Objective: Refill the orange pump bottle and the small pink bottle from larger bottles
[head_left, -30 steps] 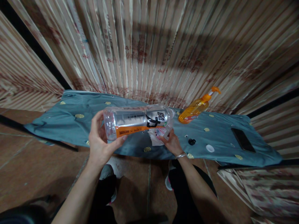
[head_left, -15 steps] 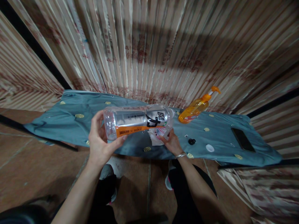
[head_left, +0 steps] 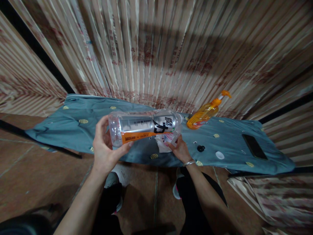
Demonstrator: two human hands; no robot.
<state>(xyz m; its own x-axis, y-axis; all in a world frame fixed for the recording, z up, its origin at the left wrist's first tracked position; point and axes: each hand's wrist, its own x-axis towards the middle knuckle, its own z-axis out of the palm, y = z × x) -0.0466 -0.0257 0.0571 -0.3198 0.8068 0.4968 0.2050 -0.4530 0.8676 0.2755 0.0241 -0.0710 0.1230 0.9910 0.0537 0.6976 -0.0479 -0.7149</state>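
Note:
A large clear plastic bottle (head_left: 144, 126) with a silver and orange label lies sideways in the air over the table. My left hand (head_left: 104, 150) is wrapped round its base end, thumb along the underside. At the neck end, my right hand (head_left: 180, 150), with a bracelet at the wrist, has its fingers closed on the bottle; part of them is hidden behind it. Beneath the bottle, by my right thumb, shows a white and pink packet (head_left: 163, 145); I cannot tell whether it is held or lies on the cloth.
A blue-green patterned cloth (head_left: 73, 130) covers the narrow table. An orange pump bottle (head_left: 202, 115) stands behind my right hand. To the right lie a small black object (head_left: 201, 148), a white disc (head_left: 219, 155) and a dark phone (head_left: 254, 147). A striped curtain (head_left: 156, 58) hangs behind.

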